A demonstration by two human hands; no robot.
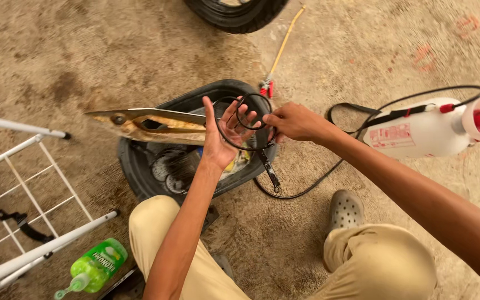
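Crouching over black tub [140,166] rim: left hand [223,133] spread inside cable loop [251,119], right hand [293,121] pinching cable; stained concrete floor [56,55] open beyond tire [234,14].

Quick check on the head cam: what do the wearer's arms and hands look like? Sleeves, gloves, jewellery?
Both arms are bare from hand to the frame edge: no sleeves show. The left hand and right hand wear no gloves, and no rings, watch or wristband can be seen. Beyond the arms, the person wears tan trousers and a grey perforated clog.
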